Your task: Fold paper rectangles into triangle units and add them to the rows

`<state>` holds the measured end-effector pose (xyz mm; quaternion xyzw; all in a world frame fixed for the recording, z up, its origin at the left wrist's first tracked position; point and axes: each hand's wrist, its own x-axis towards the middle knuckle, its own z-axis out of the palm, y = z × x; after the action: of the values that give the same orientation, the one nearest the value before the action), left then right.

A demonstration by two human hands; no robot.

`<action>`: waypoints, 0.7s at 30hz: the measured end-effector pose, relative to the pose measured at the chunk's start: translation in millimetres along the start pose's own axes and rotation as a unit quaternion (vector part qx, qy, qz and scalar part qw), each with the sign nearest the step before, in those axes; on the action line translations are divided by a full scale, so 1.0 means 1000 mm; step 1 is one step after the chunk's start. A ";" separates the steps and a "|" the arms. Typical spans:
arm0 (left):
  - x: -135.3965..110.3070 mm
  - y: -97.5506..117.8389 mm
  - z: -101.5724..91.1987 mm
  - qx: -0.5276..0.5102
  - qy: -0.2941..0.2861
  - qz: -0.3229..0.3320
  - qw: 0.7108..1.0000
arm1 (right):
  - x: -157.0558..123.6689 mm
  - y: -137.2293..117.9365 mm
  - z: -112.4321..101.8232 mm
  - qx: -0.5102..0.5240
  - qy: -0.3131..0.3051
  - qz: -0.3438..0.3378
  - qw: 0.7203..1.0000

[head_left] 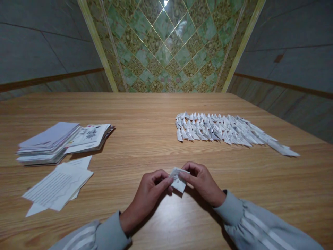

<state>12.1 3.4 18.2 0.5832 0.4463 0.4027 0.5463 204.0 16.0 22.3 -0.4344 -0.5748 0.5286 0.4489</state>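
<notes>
A small folded piece of paper, white with faint print, is held between my two hands just above the table. My left hand pinches its left edge between thumb and fingers. On the opposite side, my right hand grips the upper right corner, its thumb lying across the front. The lower tip of the paper points down toward me. Further off to the right, several rows of small folded paper boats stand close together.
A thick stack of paper and a printed booklet lie at the left. Nearer to me are loose printed sheets. All rest on a wood-grain table. Behind it rises a green tiled wall.
</notes>
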 end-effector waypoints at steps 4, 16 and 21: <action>-0.001 -0.001 0.000 -0.026 -0.005 -0.009 1.000 | 0.002 -0.004 -0.002 0.056 -0.012 0.035 0.998; -0.003 0.002 0.003 -0.063 0.034 -0.040 0.997 | 0.004 -0.005 -0.004 0.065 0.027 0.043 0.997; -0.001 0.003 0.004 -0.080 0.009 -0.064 0.995 | 0.005 -0.001 -0.006 0.064 0.037 0.037 0.997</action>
<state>16.3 1.7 20.3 0.5045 0.4536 0.4065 0.6119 208.7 21.9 23.7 -0.4446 -0.5067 0.5641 0.4768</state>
